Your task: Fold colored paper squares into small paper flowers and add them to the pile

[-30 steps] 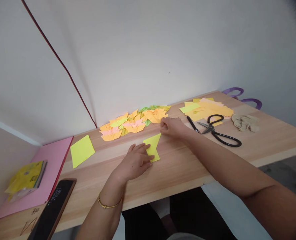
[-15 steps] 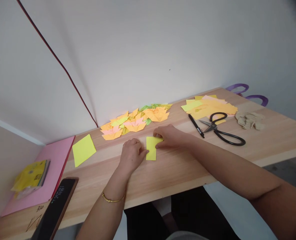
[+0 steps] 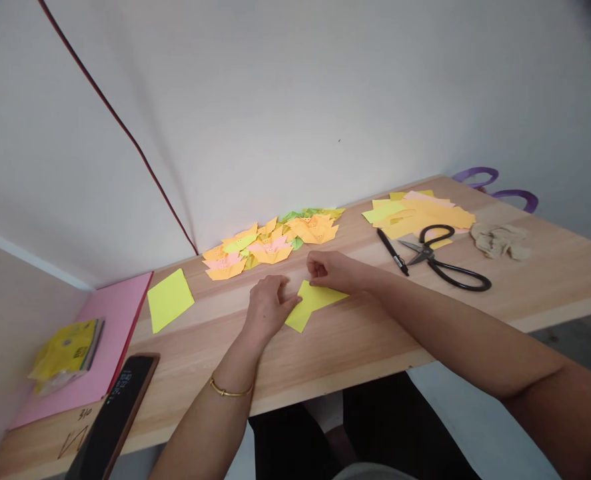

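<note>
A folded yellow paper (image 3: 305,308), bent like an L, lies on the wooden table between my hands. My left hand (image 3: 268,310) has its fingers curled and its thumb pressed on the paper's left side. At the paper's top corner, my right hand (image 3: 334,270) closes in a pinch, thumb on the paper and fingers bent over. Behind my hands, along the wall, is a row of folded paper figures (image 3: 270,247) in orange, pink, yellow and green, some with small dots drawn on them.
Yellow square sheets (image 3: 170,301) lie left, near a pink board (image 3: 125,313) bearing a yellow packet (image 3: 68,353). A phone (image 3: 118,407) rests at the front left. Rightward are scissors (image 3: 428,253), a pen (image 3: 392,252), paper pieces (image 3: 420,213) and a crumpled beige cloth (image 3: 500,240).
My left hand has gone from flat fingers on the paper to a curled grip. My right hand has come onto the paper's top corner. The folded paper has been turned on the table.
</note>
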A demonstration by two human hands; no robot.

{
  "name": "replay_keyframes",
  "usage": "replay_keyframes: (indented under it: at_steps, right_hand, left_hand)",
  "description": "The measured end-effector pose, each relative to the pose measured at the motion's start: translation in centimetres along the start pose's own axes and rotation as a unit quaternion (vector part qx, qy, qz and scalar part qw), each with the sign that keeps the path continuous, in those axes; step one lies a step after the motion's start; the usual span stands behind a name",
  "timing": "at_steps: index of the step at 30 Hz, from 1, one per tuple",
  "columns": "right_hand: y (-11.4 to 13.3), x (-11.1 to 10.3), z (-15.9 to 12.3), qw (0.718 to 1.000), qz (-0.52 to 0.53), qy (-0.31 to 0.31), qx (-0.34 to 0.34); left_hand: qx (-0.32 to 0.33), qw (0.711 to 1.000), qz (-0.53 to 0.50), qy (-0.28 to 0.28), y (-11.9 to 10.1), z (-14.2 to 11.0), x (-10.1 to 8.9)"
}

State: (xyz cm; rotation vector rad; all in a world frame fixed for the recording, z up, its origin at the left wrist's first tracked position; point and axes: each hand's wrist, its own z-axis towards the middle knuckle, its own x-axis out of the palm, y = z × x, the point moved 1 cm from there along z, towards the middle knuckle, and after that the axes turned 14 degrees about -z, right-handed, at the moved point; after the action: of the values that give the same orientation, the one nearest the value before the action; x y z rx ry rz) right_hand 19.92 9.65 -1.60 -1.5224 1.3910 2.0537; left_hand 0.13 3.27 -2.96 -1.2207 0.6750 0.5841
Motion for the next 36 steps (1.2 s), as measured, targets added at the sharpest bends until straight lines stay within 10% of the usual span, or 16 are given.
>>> replay_keyframes:
  at_steps: [13,36]
  right_hand:
    - [0.3,-0.1,-0.3,0.986,-0.115,0.066,-0.099]
    - [0.2,0.0,0.0,0.998,0.013,0.017,-0.056]
  left_hand:
    - [0.008,0.996,0.026,0.081,-0.7,0.1,-0.3]
    - [-0.034,0.994,-0.084,0.06,-0.8,0.2,0.0]
